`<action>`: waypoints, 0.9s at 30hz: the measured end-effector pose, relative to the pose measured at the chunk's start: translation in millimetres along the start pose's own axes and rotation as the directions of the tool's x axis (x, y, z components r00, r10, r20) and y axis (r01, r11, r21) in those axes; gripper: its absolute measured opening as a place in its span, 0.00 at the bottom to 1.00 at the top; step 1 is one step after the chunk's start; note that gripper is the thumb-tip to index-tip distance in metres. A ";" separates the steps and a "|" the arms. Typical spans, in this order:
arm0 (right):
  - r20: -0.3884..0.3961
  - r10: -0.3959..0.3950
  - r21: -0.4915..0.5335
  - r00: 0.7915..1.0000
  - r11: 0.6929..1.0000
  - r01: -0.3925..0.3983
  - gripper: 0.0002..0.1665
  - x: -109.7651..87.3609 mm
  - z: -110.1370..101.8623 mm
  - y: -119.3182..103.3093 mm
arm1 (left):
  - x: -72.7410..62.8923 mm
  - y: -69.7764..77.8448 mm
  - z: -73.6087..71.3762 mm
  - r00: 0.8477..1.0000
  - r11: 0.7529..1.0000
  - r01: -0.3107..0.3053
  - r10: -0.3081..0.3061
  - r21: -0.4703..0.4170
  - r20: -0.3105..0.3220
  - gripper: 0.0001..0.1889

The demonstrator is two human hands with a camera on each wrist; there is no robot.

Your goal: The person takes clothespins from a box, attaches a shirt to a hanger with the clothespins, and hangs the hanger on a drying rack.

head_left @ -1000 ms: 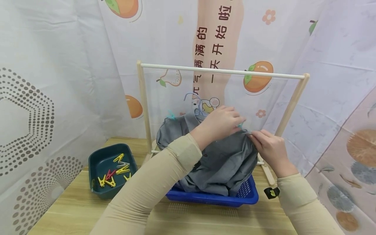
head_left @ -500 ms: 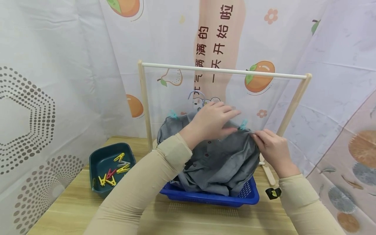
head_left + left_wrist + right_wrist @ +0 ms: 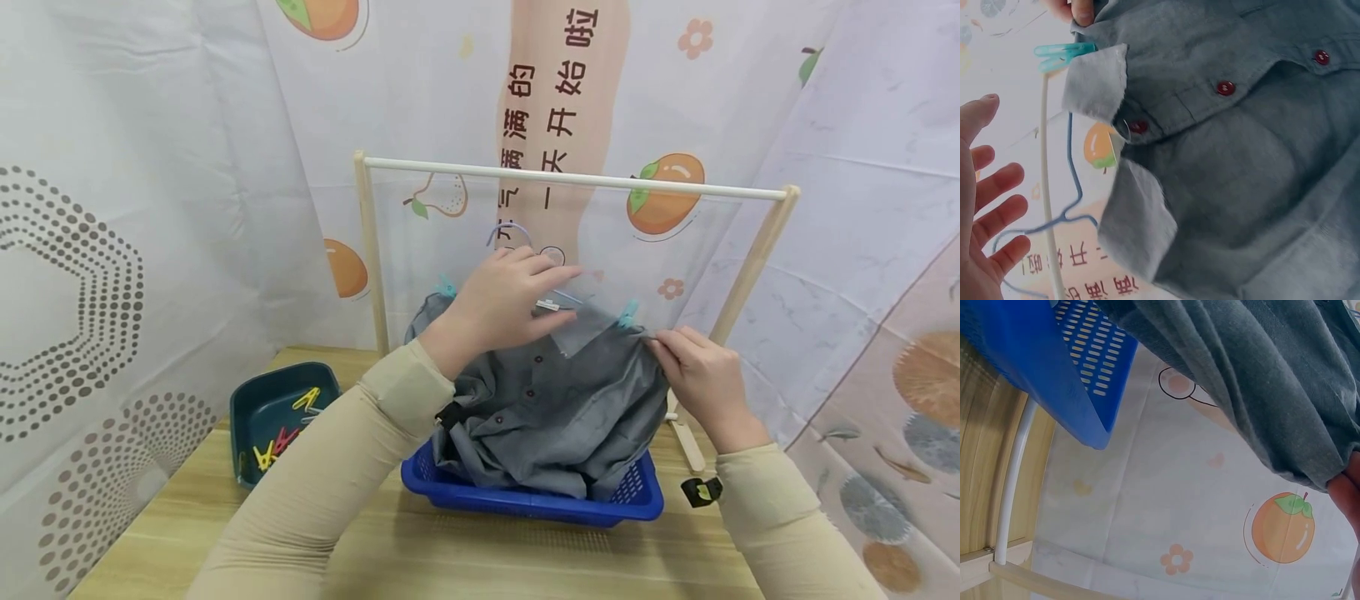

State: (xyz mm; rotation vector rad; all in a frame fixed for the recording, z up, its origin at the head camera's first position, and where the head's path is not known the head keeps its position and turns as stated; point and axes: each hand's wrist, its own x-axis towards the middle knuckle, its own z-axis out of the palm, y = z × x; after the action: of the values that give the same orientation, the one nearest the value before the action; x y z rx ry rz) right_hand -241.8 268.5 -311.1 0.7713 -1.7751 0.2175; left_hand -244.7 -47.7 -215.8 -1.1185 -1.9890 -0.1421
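A grey shirt (image 3: 570, 425) with dark red buttons is draped over a blue hanger (image 3: 1071, 156), its lower part bunched in the blue basket (image 3: 525, 503). Teal clothespins sit at both shoulders, one on the right (image 3: 628, 313) and one on the left (image 3: 446, 287). My right hand (image 3: 702, 379) pinches the shirt's right shoulder, just outside the clothespin. Fingers spread, my left hand (image 3: 501, 298) is by the collar and below the hanger's hook (image 3: 510, 226). In the left wrist view that hand (image 3: 985, 219) is apart from the cloth and holds nothing.
Behind the shirt stands a wooden rack with a white rod (image 3: 577, 177). A dark green basin (image 3: 243, 417) with yellow and red clothespins is at the left, partly hidden by my left arm. Printed curtains (image 3: 435, 100) surround the wooden table (image 3: 420, 558).
My left hand has moved left, away from the right clothespin, which now shows fully along with the collar. My right hand keeps its pinch on the shirt's shoulder.
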 end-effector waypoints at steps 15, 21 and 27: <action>0.016 0.010 -0.005 1.000 1.000 -0.010 0.23 1.2 -3.5 4.0 | -35.9 -22.0 -12.2 0.998 0.998 0.063 -0.064 -0.025 -0.020 0.30; 0.033 0.011 0.005 0.999 1.000 -0.011 0.19 1.3 -5.4 5.5 | -48.3 -30.1 -15.8 0.994 0.994 0.100 -0.102 -0.046 -0.038 0.29; 0.023 0.014 0.006 1.000 1.000 -0.014 0.21 0.7 -5.1 4.6 | -60.1 -36.5 -15.1 0.993 0.993 0.107 -0.110 -0.053 -0.047 0.30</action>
State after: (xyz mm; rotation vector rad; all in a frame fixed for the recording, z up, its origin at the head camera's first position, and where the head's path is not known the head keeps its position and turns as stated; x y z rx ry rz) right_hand -240.7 274.4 -307.6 0.7685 -1.8030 0.2240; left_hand -247.4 -115.9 -238.3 -1.0289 -2.0119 -0.2758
